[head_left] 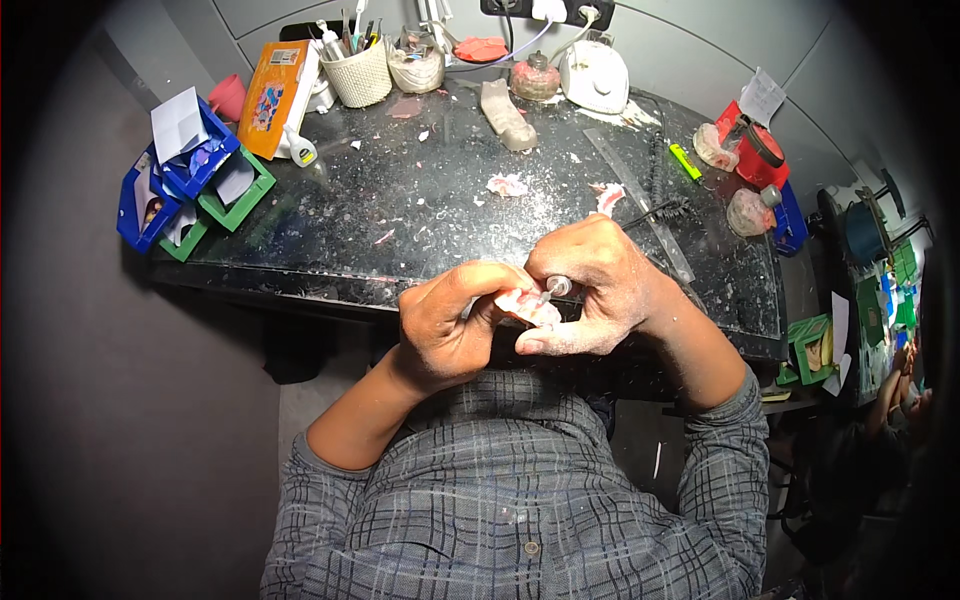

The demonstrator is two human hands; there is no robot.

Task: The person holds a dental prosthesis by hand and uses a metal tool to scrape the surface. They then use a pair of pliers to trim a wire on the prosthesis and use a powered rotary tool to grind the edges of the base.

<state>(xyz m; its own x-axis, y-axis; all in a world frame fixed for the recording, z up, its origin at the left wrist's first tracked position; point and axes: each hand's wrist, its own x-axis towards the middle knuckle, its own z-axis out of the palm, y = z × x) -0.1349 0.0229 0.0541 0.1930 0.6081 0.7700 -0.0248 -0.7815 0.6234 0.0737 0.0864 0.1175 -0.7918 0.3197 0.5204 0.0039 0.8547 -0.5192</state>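
Just in front of the table's near edge, my left hand (455,320) pinches a small pink-and-white piece (527,306) that looks like a denture. My right hand (595,285) is closed round a slim metal handpiece (558,286), its tip close against the piece. Whether the tip touches it cannot be made out. Pale dust coats the right fingers and thumb. Further back on the table lie two more pink-and-white pieces, one a ragged fragment (507,185) at the middle and the other a curved shard (608,197) beyond my right hand.
The dusty black table (400,220) carries a clear ruler (640,205), a yellow highlighter (685,162) and a grey block (508,115). Blue and green bins (240,190) stack at left, near an orange packet (272,100) and a tool cup (358,78). Another person (880,430) sits far right.
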